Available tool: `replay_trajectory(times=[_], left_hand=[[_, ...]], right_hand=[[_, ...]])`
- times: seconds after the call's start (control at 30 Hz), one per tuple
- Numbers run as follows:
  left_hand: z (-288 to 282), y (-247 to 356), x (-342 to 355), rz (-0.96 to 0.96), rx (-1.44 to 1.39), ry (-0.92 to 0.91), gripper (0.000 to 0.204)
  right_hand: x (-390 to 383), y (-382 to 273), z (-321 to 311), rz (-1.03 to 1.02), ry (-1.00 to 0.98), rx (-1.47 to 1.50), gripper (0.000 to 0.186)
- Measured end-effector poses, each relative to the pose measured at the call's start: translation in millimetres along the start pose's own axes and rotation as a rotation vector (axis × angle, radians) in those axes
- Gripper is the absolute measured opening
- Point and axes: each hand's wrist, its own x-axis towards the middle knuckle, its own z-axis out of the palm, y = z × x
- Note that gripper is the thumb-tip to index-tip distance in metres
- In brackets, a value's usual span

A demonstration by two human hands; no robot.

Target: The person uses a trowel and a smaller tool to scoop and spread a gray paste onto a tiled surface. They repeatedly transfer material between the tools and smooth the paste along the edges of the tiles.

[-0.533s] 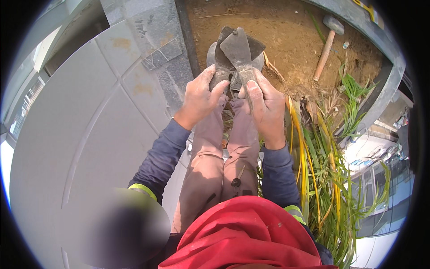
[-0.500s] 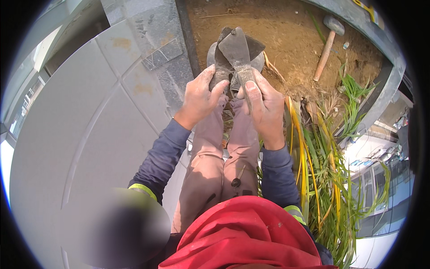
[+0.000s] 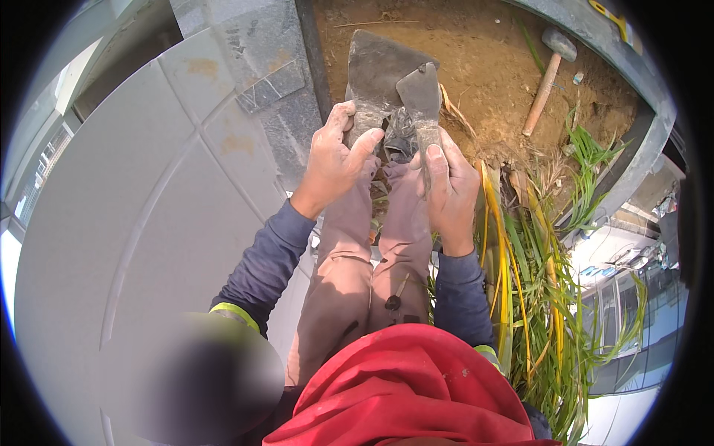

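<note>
My left hand (image 3: 327, 163) is closed round the dusty handle of a wide scraper (image 3: 383, 67), whose broad grey blade points away from me. In my right hand (image 3: 452, 189) is a narrower putty knife (image 3: 421, 93), gripped with the thumb along its handle. Its blade overlaps the right edge of the wide scraper's blade; I cannot tell whether the two touch. Both tools are held out above my shoes, in front of my knees. One dark shoe (image 3: 401, 130) shows between the handles, and the other is mostly hidden behind the left hand and scraper.
A mallet (image 3: 549, 82) with a wooden handle lies on the brown soil (image 3: 461, 37). Long green and yellow leaves (image 3: 543, 282) spread along my right. A large grey panel (image 3: 156, 208) and grey stone tiles (image 3: 271, 82) are on the left. A curved grey kerb (image 3: 625, 74) borders the soil.
The putty knife has moved right and down, off the middle of the wide scraper, uncovering more of its blade. The wide blade has turned and now shows broader. The left hand has hardly moved.
</note>
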Motion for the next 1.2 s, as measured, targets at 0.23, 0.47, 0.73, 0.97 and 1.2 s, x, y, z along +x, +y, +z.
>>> replay_trajectory(times=[0.23, 0.47, 0.73, 0.97, 1.2], left_hand=[[7, -9, 0, 0.237, 0.056, 0.064, 0.037], [10, -22, -7, 0.208, 0.127, 0.072, 0.04], [18, -38, -18, 0.214, 0.179, -0.016, 0.039], [28, -38, -15, 0.133, 0.11, 0.068, 0.038], [21, -26, -15, 0.125, 0.044, 0.057, 0.038]], right_hand=[[9, -7, 9, 0.004, -0.053, -0.095, 0.037], [11, -12, 26, -0.114, -0.053, -0.151, 0.035], [13, 2, 31, -0.232, -0.125, -0.242, 0.032], [-14, -21, 13, 0.039, 0.051, -0.069, 0.035], [1, -4, -17, 0.181, 0.052, 0.057, 0.041]])
